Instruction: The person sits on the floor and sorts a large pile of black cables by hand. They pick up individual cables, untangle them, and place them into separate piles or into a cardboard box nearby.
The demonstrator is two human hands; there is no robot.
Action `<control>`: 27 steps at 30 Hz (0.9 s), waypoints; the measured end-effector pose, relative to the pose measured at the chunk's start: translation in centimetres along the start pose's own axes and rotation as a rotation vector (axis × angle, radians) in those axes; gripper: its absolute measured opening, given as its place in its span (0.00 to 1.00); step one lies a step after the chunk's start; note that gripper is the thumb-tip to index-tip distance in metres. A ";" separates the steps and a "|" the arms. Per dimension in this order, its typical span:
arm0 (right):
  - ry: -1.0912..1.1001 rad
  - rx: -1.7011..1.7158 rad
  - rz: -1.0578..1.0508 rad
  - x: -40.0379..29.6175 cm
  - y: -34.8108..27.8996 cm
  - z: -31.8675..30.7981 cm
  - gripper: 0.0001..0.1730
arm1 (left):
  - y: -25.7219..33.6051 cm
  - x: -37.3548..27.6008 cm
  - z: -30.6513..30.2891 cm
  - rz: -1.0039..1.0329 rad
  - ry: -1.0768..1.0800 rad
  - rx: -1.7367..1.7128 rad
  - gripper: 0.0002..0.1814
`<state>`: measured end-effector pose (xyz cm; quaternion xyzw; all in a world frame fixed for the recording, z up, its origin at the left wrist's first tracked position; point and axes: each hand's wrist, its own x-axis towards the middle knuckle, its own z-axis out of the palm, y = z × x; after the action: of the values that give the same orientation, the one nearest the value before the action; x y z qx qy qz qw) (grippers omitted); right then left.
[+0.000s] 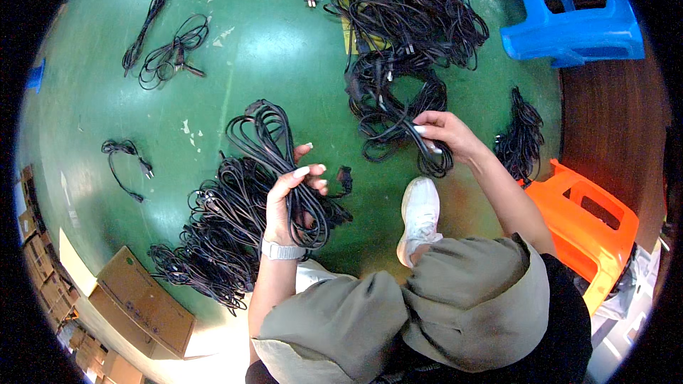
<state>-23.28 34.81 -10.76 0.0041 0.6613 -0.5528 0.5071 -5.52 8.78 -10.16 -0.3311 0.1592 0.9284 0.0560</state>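
Observation:
My left hand (pixel 293 192) is wrapped round a coiled bundle of black power cable (pixel 267 133), held above the floor with loops sticking out at both ends. Below and beside it lies a long pile of black cables (pixel 213 245). With thumb and fingers, my right hand (pixel 443 136) pinches another black cable bundle (pixel 405 122) at the near edge of a heap. That heap joins a larger tangle of black power cords (pixel 405 10), with pale plugs and connectors showing. Part of a yellow sheet (pixel 349 34) shows under the tangle.
On the green floor (pixel 267 64) at left lie a straight cable bundle (pixel 144 32), a looped cord (pixel 173 56) and a short cord (pixel 128 165). A blue plastic stool (pixel 581 21), a cable bunch (pixel 517 133) and an orange stool (pixel 587 218) stand right. A cardboard box (pixel 144 298) is lower left.

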 end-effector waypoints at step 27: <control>0.181 -1.575 -0.795 1.7 2.3 -1.6 0.14 | -1.2 -0.3 1.4 0.001 -0.223 -0.174 0.30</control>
<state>-23.86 35.89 -13.76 -0.5325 0.8398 -0.0700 0.0792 -5.92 10.36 -9.24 -0.2292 0.0711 0.9698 0.0442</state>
